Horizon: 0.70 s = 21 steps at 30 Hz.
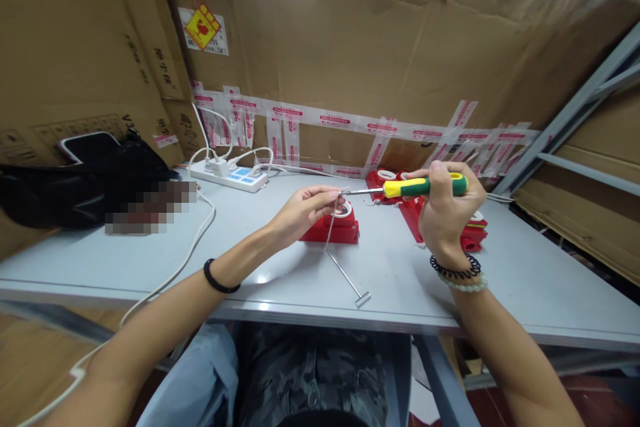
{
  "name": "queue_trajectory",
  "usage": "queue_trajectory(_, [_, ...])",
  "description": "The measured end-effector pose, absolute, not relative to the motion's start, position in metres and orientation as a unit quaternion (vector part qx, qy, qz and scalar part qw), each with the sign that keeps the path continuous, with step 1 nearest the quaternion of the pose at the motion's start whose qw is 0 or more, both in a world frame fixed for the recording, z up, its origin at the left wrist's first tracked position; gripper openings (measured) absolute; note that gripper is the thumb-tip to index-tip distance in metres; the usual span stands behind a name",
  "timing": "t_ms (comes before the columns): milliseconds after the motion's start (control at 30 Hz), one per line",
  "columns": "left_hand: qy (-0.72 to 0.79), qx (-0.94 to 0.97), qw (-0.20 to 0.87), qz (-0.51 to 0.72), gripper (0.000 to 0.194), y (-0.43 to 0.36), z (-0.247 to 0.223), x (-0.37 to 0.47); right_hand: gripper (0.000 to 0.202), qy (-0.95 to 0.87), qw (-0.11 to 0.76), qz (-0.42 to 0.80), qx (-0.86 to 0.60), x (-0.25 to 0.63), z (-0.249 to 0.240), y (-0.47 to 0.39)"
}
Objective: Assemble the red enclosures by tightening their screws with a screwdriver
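My right hand [444, 203] is wrapped round the yellow and green handle of a screwdriver [425, 186], whose metal shaft points left. Its tip meets the fingertips of my left hand [307, 210], which pinch the upper end of a thin pale cord [331, 223]. The cord hangs down to a small metal T-shaped bar [350, 278] lying near the table's front edge. Just behind and below my left fingers sits a red block [337, 230] with a white ring on top. What exactly lies between those fingertips is too small to make out.
More red blocks with white rings [413, 213] are behind and beside my right hand. A white power strip [230, 173] with cables stands at the back left, near a black bag [90, 180]. Cardboard [340, 47] walls the back; a metal frame [565, 107] rises at right.
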<state>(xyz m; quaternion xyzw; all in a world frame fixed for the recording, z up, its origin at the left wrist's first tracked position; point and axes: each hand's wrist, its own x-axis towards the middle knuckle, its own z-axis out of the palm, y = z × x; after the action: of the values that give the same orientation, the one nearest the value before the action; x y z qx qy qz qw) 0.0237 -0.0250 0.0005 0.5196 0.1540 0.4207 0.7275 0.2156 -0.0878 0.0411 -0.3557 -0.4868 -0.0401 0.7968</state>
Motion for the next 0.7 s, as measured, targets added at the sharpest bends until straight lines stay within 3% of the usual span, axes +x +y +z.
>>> queue_trajectory(467, [0.191, 0.535, 0.705, 0.425, 0.020, -0.025, 0.003, 0.022, 0.012, -0.528, 0.762, -0.171, -0.334, 0.205, 0.039, -0.097])
queue_trajectory(700, [0.219, 0.680, 0.529, 0.458, 0.033, -0.024, 0.004, 0.016, 0.017, -0.478, 0.797, 0.057, -0.366, 0.224, 0.041, -0.083])
